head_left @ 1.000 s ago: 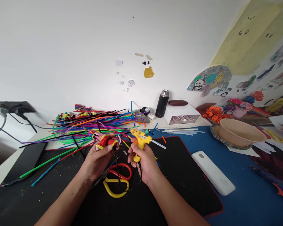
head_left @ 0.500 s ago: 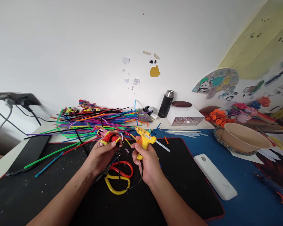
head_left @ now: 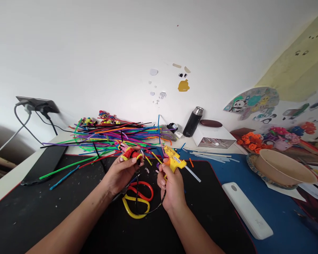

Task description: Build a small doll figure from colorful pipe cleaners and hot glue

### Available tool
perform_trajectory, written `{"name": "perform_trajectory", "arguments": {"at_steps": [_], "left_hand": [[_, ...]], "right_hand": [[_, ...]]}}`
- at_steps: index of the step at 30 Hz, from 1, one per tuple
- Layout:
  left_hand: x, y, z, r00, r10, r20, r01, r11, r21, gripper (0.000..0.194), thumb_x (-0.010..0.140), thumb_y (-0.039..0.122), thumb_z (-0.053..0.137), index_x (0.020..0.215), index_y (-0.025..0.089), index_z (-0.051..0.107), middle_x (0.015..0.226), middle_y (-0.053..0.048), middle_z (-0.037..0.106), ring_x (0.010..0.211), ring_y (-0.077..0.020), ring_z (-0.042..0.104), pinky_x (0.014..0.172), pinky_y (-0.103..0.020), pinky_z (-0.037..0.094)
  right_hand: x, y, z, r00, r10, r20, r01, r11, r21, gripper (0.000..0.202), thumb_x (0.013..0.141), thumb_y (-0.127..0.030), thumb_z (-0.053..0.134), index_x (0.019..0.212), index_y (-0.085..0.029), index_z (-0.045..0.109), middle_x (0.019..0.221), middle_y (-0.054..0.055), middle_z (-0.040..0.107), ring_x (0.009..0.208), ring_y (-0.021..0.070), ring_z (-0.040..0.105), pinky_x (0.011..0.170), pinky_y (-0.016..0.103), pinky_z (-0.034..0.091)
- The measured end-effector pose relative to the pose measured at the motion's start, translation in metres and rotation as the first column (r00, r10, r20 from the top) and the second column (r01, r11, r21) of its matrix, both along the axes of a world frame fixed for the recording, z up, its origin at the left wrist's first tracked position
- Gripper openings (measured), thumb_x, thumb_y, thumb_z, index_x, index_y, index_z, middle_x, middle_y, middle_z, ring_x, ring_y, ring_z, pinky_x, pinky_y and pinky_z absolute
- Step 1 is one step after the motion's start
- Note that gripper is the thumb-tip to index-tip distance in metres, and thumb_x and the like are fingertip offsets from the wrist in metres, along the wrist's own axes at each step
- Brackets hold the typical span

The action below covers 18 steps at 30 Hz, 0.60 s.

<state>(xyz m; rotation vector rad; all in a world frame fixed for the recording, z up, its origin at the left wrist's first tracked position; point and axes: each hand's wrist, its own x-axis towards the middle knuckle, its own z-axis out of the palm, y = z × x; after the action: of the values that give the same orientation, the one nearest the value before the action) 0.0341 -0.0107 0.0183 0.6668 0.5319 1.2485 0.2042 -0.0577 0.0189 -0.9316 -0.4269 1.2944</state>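
My left hand [head_left: 122,171] is closed around a small pipe-cleaner figure [head_left: 127,153] in red, yellow, pink and black. In my right hand [head_left: 172,183] is a yellow hot glue gun [head_left: 174,158], its nozzle pointing up and to the left, a clear glue stick [head_left: 193,174] jutting from its back. Its dark cord [head_left: 155,210] loops down below my hands. Under the hands lies a pair of scissors [head_left: 136,207] with one red and one yellow handle; its blades are partly hidden by my left wrist.
Many coloured pipe cleaners [head_left: 137,132] are heaped at the back. Behind stand a black thermos [head_left: 193,121] and a white box [head_left: 217,137]. Spare glue sticks [head_left: 212,156], a white oblong case [head_left: 246,210] and a beige bowl [head_left: 283,167] lie to the right. A power strip [head_left: 38,104] sits at left.
The camera view has swung left, so everything appears further right. The glue gun is slightly farther from the figure; both hands keep their holds.
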Motion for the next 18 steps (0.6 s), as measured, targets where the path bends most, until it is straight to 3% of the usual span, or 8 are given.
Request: {"name": "perform_trajectory", "arguments": {"at_steps": [8,12,18], "left_hand": [[0.001,0.000,0.001,0.999,-0.024,0.026,0.024,1.000,-0.015,0.044,0.071,0.021,0.100,0.111,0.019,0.082,0.091,-0.006,0.081,0.082,-0.0173,0.074,0.083,-0.028,0.063],[-0.002,0.002,-0.001,0.998,-0.025,0.062,0.027,0.999,-0.037,0.044,0.072,0.019,0.100,0.112,0.018,0.082,0.092,-0.007,0.082,0.086,-0.0184,0.076,0.086,-0.029,0.063],[-0.005,0.005,-0.003,0.989,0.008,0.148,0.000,0.999,-0.052,0.037,0.074,0.018,0.098,0.108,0.019,0.081,0.093,-0.006,0.081,0.087,-0.0183,0.076,0.084,-0.029,0.064]], "right_hand": [[-0.010,0.002,0.003,1.000,-0.012,0.016,0.012,0.999,-0.044,0.030,0.068,-0.027,0.075,0.093,-0.021,0.058,0.064,-0.012,0.051,0.040,0.0016,0.031,0.041,0.018,0.017],[-0.014,0.007,0.012,0.999,0.047,0.010,-0.047,0.998,-0.041,0.040,0.071,-0.036,0.085,0.099,-0.020,0.061,0.056,-0.015,0.042,0.040,0.0032,0.031,0.041,0.018,0.019],[-0.014,0.026,0.033,0.975,0.150,0.164,-0.162,0.985,0.061,0.051,0.074,-0.048,0.090,0.108,-0.019,0.065,0.061,-0.009,0.056,0.041,0.0075,0.047,0.040,0.018,0.023]]}}
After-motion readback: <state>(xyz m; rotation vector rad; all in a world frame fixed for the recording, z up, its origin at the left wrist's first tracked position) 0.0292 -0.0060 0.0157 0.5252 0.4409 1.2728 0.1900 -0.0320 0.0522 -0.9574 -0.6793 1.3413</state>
